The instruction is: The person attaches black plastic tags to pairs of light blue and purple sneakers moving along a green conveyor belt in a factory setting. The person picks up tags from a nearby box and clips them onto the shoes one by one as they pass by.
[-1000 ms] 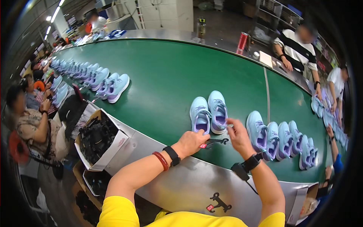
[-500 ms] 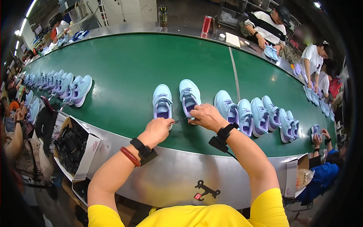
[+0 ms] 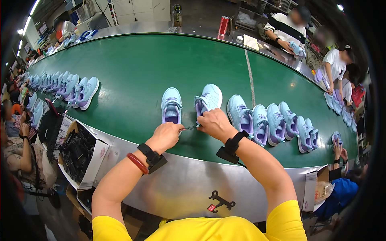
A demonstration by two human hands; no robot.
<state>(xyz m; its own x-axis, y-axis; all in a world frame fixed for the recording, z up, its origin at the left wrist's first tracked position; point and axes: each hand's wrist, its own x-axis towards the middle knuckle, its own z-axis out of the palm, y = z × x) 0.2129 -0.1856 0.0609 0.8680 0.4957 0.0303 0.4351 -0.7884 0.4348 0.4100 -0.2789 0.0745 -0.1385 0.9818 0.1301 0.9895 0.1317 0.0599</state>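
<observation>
My left hand (image 3: 165,136) is closed on a thin, dark metal tool (image 3: 188,129), whose exact kind is too small to make out. The tool's tip points right, to the fingertips of my right hand (image 3: 217,124). That hand is closed at the heel of a light-blue sneaker (image 3: 212,97) with purple laces, and it covers the heel. The toe leans to the far right. Just beyond my left hand, a matching sneaker (image 3: 171,100) stands on the green belt (image 3: 136,80), toe pointing away, its heel partly behind the hand.
More sneakers (image 3: 277,124) line the belt at right, and another row (image 3: 68,86) runs far left. A black plastic shoe hanger (image 3: 221,201) lies on the metal edge (image 3: 177,193). At left sits a box (image 3: 90,168) of black pieces. Co-workers handle shoes across the belt and at right.
The sneaker in my right hand has turned, its toe swinging to the right. My right hand has shifted slightly left; my left hand still holds the tool. A co-worker across the belt has lifted shoes.
</observation>
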